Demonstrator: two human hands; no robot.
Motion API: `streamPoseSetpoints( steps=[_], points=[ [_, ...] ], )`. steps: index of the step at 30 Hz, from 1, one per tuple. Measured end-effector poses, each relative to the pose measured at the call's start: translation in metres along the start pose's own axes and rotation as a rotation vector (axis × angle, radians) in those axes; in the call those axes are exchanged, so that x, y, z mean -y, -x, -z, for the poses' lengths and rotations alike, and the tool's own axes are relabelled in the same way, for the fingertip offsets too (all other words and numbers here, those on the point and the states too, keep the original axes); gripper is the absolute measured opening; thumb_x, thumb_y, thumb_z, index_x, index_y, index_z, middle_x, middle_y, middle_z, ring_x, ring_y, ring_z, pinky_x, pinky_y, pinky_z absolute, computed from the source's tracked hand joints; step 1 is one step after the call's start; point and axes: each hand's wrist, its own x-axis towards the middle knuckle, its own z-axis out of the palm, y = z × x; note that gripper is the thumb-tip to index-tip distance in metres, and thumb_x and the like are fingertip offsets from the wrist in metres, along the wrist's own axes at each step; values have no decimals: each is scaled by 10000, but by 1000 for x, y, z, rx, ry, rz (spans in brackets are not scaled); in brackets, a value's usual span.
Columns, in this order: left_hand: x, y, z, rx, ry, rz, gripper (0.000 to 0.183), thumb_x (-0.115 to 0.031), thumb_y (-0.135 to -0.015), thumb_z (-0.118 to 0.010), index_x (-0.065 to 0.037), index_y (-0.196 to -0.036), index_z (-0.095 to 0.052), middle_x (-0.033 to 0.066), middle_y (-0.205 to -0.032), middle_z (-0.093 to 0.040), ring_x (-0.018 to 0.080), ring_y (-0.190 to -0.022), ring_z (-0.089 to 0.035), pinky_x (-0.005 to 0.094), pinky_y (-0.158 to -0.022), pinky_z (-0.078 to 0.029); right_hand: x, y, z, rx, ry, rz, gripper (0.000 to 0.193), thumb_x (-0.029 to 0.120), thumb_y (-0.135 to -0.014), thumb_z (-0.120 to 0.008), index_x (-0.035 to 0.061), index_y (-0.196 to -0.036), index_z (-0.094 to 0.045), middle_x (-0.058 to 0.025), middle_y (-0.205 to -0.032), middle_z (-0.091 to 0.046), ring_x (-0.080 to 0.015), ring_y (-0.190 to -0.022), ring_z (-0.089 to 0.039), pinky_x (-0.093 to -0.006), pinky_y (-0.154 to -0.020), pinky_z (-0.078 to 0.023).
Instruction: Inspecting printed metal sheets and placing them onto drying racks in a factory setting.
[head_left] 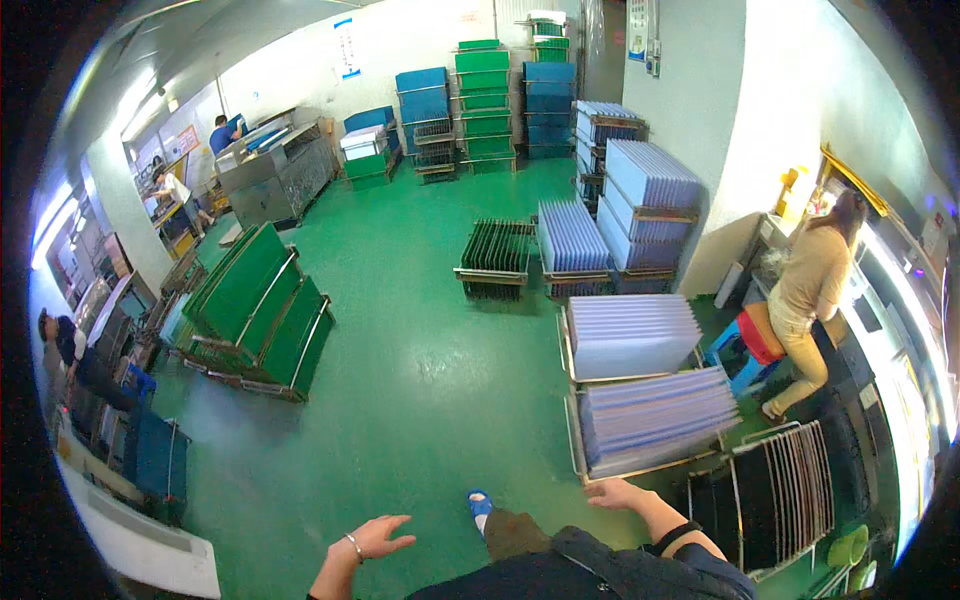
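Observation:
My left hand (376, 538), with a bracelet at the wrist, hangs in the air over the green floor. Its fingers are stretched out and it holds nothing. My right hand (614, 493) is beside the near left corner of a wire rack (577, 440), fingers extended and nothing seen in them. Whether it touches the rack's rail I cannot tell. Upright pale blue-white panels (655, 418) fill this rack in close rows. Behind it is another rack of similar panels (635, 340). A dark rack with thin upright slats (785, 490) stands to the right of my forearm.
A person (808, 285) sits on a red and blue stool (745, 340) at a lit bench on the right. Green panels in racks (255, 310) stand at left. Stacked racks (485, 100) line the back wall. Other people (85, 365) work along the left side.

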Motion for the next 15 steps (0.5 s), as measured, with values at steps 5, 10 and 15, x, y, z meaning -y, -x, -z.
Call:
streamPoseSetpoints(
  steps=[5,10,15],
  points=[
    [91,-49,126,135,112,386,664,-491,-716,-522,-29,-1172,-381,162,-1142,-450,273,-994,-487,344,-830,-393,68,-190,81,-19,155,31,397,252,-717,-519,68,-1068,-490,-169,-996,-533,-314,-926,-503,-382,-799,-399],
    [147,-101,249,-180,377,341,578,-381,-734,-564,-2,-1142,-409,152,-1102,-485,266,-969,-507,328,-800,-417,152,-326,195,16,-103,113,365,220,-738,-510,74,-1072,-484,-161,-998,-532,-309,-924,-501,-385,-794,-401],
    [264,-203,353,-99,404,368,577,-361,-728,-576,27,-1123,-414,165,-1088,-493,260,-939,-523,317,-777,-426,129,-471,258,-60,227,75,367,200,-742,-510,78,-1087,-481,-155,-1012,-525,-296,-952,-487,-376,-807,-394]
  ],
)
